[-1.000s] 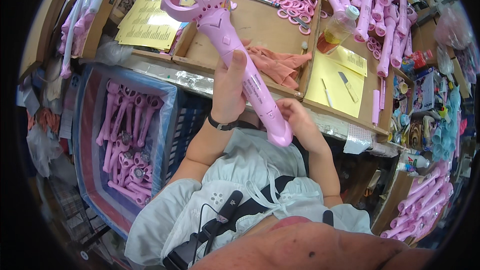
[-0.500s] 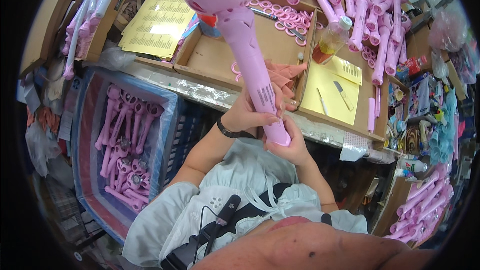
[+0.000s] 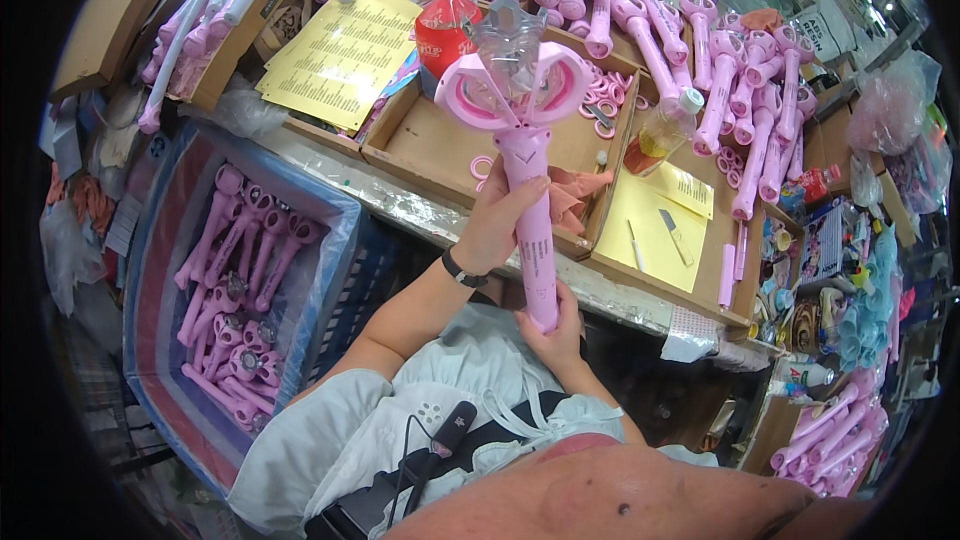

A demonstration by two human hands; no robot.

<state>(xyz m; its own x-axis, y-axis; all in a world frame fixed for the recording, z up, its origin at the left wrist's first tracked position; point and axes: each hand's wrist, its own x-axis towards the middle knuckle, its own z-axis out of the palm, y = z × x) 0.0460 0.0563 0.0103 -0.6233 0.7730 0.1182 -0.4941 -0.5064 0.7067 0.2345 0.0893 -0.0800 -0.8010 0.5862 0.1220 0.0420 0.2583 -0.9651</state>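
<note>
A pink toy wand (image 3: 538, 240) stands nearly upright in front of me, its head at the far end. Two ring-shaped side pieces spread out from that head, with a clear crown-shaped piece (image 3: 510, 45) between them. My left hand (image 3: 490, 225) is wrapped round the upper handle, thumb across its front. Lower down, my right hand (image 3: 556, 332) grips the bottom end of the handle; some of its fingers are hidden behind it. An orange cloth (image 3: 578, 198) lies in the cardboard tray (image 3: 420, 145) just beyond my left hand.
At left stands a lined blue crate (image 3: 345, 230) holding several pink wands. Red bottle (image 3: 446, 25), yellow sheets (image 3: 340, 50) and a bottle of amber liquid (image 3: 660, 135) stand or lie on the bench. A knife (image 3: 676, 238) lies on yellow paper. More wands (image 3: 765, 140) are piled at the back right.
The wand has come down and turned, so its head faces me with the side pieces spread and the clear crown showing. Both hands keep hold; the right moved lower.
</note>
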